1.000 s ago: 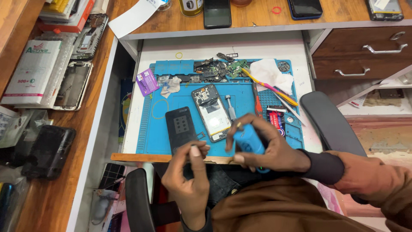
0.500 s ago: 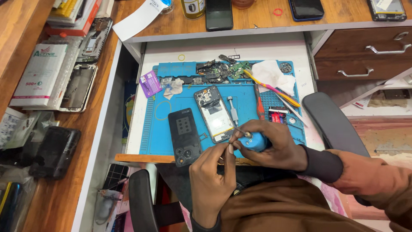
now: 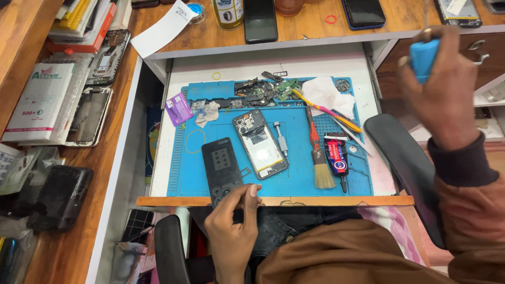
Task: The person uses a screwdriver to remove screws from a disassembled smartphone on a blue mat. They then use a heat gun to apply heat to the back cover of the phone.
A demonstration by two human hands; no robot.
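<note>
Left hand (image 3: 231,223) pinches a thin tool at the dark phone back cover (image 3: 222,169) just beyond its fingertips; right hand (image 3: 444,89), raised well away, clenches a blue bottle (image 3: 424,55); steady, shallow prying seems wise

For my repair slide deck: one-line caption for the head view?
Left hand touches black phone back cover on blue mat; right hand raises blue-handled tool.

On the mat (image 3: 189,179): phone back cover (image 3: 222,167) left of opened phone (image 3: 260,143); brush (image 3: 318,152) and glue tube (image 3: 335,156) to its right.
</note>
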